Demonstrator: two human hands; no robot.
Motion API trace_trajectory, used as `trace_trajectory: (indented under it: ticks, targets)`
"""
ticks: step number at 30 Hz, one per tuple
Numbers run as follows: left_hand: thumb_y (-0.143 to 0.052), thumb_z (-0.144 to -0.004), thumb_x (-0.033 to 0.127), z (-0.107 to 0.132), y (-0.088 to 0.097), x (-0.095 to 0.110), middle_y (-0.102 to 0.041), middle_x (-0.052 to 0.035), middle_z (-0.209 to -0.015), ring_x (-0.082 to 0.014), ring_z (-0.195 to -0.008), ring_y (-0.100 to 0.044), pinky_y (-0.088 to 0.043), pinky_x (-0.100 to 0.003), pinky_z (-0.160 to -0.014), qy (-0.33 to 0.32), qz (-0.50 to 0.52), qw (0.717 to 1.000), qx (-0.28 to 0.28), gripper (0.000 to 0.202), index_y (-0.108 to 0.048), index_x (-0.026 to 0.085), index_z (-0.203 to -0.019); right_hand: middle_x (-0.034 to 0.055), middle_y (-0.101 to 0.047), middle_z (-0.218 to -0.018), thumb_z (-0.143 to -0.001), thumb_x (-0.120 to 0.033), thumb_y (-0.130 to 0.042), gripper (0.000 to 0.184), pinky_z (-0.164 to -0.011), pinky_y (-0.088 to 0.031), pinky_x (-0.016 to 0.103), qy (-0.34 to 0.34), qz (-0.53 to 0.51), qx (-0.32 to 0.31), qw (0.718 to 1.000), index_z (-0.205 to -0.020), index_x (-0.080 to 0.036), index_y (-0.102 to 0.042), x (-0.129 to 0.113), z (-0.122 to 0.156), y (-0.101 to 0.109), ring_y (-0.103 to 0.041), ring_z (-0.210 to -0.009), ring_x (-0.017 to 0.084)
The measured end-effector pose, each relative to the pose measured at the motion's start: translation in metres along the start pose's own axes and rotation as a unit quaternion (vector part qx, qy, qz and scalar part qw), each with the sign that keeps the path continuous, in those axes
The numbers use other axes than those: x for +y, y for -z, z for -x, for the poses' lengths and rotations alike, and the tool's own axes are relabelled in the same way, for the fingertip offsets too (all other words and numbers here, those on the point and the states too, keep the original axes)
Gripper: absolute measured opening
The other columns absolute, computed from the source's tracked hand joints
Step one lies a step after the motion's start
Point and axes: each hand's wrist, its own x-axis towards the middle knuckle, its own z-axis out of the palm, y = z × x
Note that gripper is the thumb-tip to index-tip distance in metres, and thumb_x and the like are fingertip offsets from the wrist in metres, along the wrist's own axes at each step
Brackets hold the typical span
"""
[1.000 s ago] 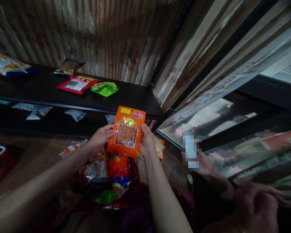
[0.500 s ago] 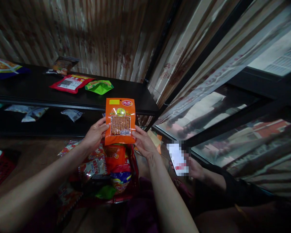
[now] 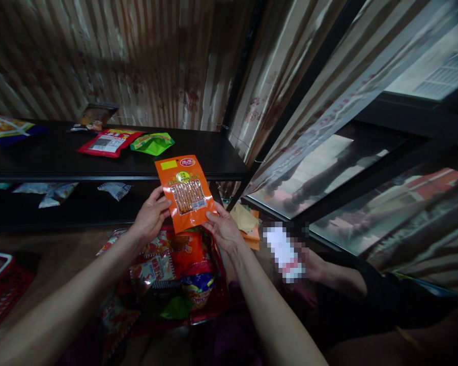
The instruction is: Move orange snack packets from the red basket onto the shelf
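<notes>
An orange snack packet (image 3: 187,195) with a clear window showing brown sticks is held up between both hands, tilted a little. My left hand (image 3: 151,213) pinches its left edge. At the lower right corner my right hand (image 3: 223,227) grips it, thumb on the front. Below lies a red basket (image 3: 223,305) filled with several snack bags, among them an orange bag (image 3: 187,254), a red-and-white bag (image 3: 156,272) and a blue bag (image 3: 198,290). Behind the packet runs the black shelf (image 3: 198,145).
On the shelf lie a red packet (image 3: 110,143), a green packet (image 3: 153,144) and a blue-and-yellow bag (image 3: 7,130). Small packets (image 3: 115,189) lie on the lower shelf. Another red basket (image 3: 3,295) stands at left. At right another person's hand (image 3: 311,262) holds a phone (image 3: 284,251).
The orange packet has tipped leftward from nearly upright and its top has moved left. Both hands still hold it. The view has shifted slightly.
</notes>
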Motion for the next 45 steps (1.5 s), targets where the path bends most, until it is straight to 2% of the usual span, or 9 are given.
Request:
trace_trajectory:
  ticks: [11, 20, 25, 27, 29, 31, 34, 38, 45]
  targets:
    - [-0.065, -0.073, 0.007, 0.004, -0.006, 0.007, -0.067, -0.0057, -0.114, -0.0205, -0.100, -0.066, -0.053, -0.038, -0.089, 0.044, 0.006, 0.995, -0.087, 0.065, -0.051, 0.027, -0.133, -0.0020, -0.075, -0.078, -0.056, -0.018, -0.078, 0.036, -0.062, -0.057, 0.024, 0.011, 0.008, 0.033, 0.999, -0.091, -0.021, -0.070, 0.004, -0.003, 0.005, -0.069, -0.064, 0.012]
    - [-0.069, -0.072, 0.006, 0.008, -0.010, -0.002, -0.068, -0.0066, -0.111, -0.0212, -0.101, -0.066, -0.052, -0.037, -0.093, 0.042, 0.013, 0.995, -0.085, 0.071, -0.045, 0.027, -0.136, -0.0035, -0.073, -0.074, -0.053, -0.021, -0.077, 0.035, -0.058, -0.056, 0.021, 0.047, 0.017, 0.056, 0.997, -0.088, -0.021, -0.070, 0.004, -0.004, -0.003, -0.067, -0.061, 0.011]
    - [-0.068, -0.072, 0.005, 0.005, -0.008, -0.002, -0.068, -0.0072, -0.110, -0.0221, -0.098, -0.067, -0.053, -0.039, -0.092, 0.042, 0.013, 0.996, -0.076, 0.070, -0.046, 0.026, -0.135, -0.0027, -0.074, -0.091, -0.063, -0.026, -0.072, 0.053, -0.061, -0.058, 0.028, 0.092, 0.091, 0.055, 0.990, -0.115, -0.028, -0.063, 0.008, -0.009, 0.000, -0.068, -0.068, 0.015]
    - [-0.067, -0.072, 0.005, 0.005, -0.008, -0.003, -0.068, -0.0075, -0.112, -0.0224, -0.100, -0.067, -0.053, -0.040, -0.093, 0.044, 0.017, 0.996, -0.074, 0.071, -0.045, 0.026, -0.136, -0.0012, -0.072, -0.110, -0.068, -0.024, -0.069, 0.059, -0.082, -0.057, 0.035, 0.159, 0.167, 0.056, 0.971, -0.125, -0.031, -0.058, 0.011, -0.010, 0.001, -0.069, -0.092, 0.019]
    - [-0.068, -0.072, 0.005, 0.007, -0.008, -0.004, -0.067, -0.0080, -0.114, -0.0228, -0.101, -0.067, -0.053, -0.041, -0.093, 0.051, 0.015, 0.996, -0.069, 0.070, -0.045, 0.025, -0.135, -0.0008, -0.061, -0.132, -0.073, -0.020, -0.065, 0.059, -0.108, -0.042, 0.040, 0.241, 0.275, 0.051, 0.929, -0.130, -0.031, -0.056, 0.013, -0.012, 0.003, -0.055, -0.123, 0.021]
    - [-0.069, -0.072, 0.007, 0.008, -0.010, -0.005, -0.067, -0.0085, -0.116, -0.0237, -0.102, -0.067, -0.053, -0.042, -0.093, 0.054, 0.012, 0.996, -0.064, 0.070, -0.045, 0.025, -0.135, -0.0006, -0.047, -0.147, -0.078, -0.018, -0.059, 0.057, -0.119, -0.023, 0.043, 0.298, 0.385, 0.035, 0.873, -0.134, -0.029, -0.054, 0.016, -0.015, 0.007, -0.036, -0.140, 0.022]
    - [-0.070, -0.071, 0.008, 0.010, -0.012, -0.005, -0.067, -0.0088, -0.117, -0.0257, -0.106, -0.065, -0.051, -0.044, -0.095, 0.050, 0.019, 0.996, -0.069, 0.071, -0.044, 0.024, -0.135, 0.0019, -0.031, -0.156, -0.085, -0.017, -0.046, 0.057, -0.120, -0.018, 0.048, 0.330, 0.503, 0.010, 0.799, -0.142, -0.025, -0.044, 0.022, -0.020, 0.012, -0.024, -0.145, 0.023]
    - [-0.069, -0.072, 0.008, 0.012, -0.015, -0.004, -0.067, -0.0090, -0.117, -0.0270, -0.111, -0.063, -0.049, -0.045, -0.098, 0.045, 0.028, 0.996, -0.076, 0.072, -0.042, 0.024, -0.137, -0.0006, -0.019, -0.160, -0.089, -0.013, -0.036, 0.064, -0.118, -0.023, 0.054, 0.360, 0.574, 0.000, 0.736, -0.150, -0.028, -0.027, 0.029, -0.022, 0.014, -0.010, -0.148, 0.023]
    - [-0.068, -0.073, 0.008, 0.014, -0.017, -0.003, -0.067, -0.0088, -0.117, -0.0259, -0.109, -0.064, -0.050, -0.045, -0.096, 0.046, 0.020, 0.995, -0.088, 0.072, -0.042, 0.026, -0.138, 0.0032, -0.025, -0.158, -0.085, -0.006, -0.036, 0.071, -0.117, -0.024, 0.054, 0.389, 0.606, -0.028, 0.693, -0.152, -0.026, -0.021, 0.029, -0.017, 0.007, -0.008, -0.148, 0.024]
